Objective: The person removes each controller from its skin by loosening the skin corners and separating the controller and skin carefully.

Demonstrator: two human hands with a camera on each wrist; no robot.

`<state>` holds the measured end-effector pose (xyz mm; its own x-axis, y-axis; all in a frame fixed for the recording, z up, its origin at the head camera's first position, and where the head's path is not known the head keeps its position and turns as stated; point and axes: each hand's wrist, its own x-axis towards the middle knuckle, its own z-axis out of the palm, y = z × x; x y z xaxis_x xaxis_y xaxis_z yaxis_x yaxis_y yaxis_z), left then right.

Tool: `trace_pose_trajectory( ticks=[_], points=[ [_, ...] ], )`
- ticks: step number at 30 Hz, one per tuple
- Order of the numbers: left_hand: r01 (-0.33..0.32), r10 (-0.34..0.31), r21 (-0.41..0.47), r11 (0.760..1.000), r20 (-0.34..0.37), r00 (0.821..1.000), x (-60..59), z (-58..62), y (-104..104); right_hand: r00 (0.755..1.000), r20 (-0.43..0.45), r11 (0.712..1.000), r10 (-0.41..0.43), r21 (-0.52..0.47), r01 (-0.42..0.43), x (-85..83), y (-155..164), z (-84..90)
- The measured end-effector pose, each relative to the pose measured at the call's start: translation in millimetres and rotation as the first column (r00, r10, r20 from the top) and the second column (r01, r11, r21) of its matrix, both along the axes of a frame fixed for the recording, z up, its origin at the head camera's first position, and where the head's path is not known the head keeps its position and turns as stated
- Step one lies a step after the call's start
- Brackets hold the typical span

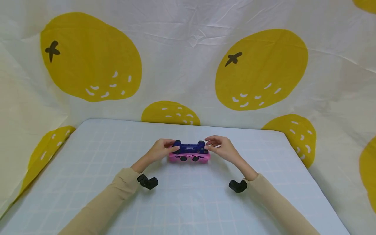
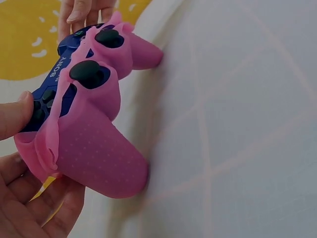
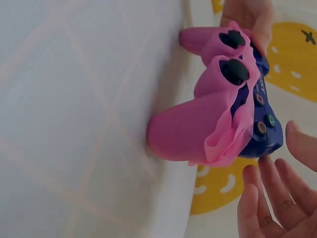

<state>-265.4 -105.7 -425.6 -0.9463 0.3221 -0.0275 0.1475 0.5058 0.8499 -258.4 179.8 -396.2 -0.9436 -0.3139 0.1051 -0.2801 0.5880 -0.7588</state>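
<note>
A dark blue Sony game controller (image 1: 189,148) sits at the centre of the head view, resting on the tabletop (image 1: 188,202) with its grips pointing down toward the person. A pink silicone cover (image 1: 189,158) wraps its lower half. The cover is matte with a fine dotted texture, and it encloses both grips. Its upper edge is peeled back and bunched along the face of the controller, so the blue shell with white "SONY" lettering shows above it. Two black thumbsticks (image 2: 89,73) poke through the pink skin. In the right wrist view the coloured face buttons (image 3: 261,113) lie uncovered on the blue shell.

The left hand (image 1: 160,150) grips the controller's left end. Its thumb lies on the blue face and its fingers curl behind the pink grip. The right hand (image 1: 220,147) is at the right end, with its fingertips pinching the top of the blue shell in the head view. In the right wrist view its palm and lower fingers are spread and stand just off the cover.

The tabletop is pale blue with a faint grid. Behind it, across the upper frame, hangs a white cloth printed with large yellow oranges (image 1: 88,55).
</note>
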Motion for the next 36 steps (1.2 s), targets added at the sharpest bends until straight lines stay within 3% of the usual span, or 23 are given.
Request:
trace_pose_trajectory(
  ticks=[19,36],
  points=[
    [-0.095,0.089,0.038,0.995,0.154,0.984,-1.1,-3.5,2,0.997,-0.048,0.998,0.055,0.013,-0.054,20.9,-3,2.3],
    [-0.138,0.121,0.100,0.985,0.162,0.979,-0.9,-9.7,3,0.985,-0.162,0.998,0.061,0.031,-0.057,25.3,-13,-8.4]
  ],
)
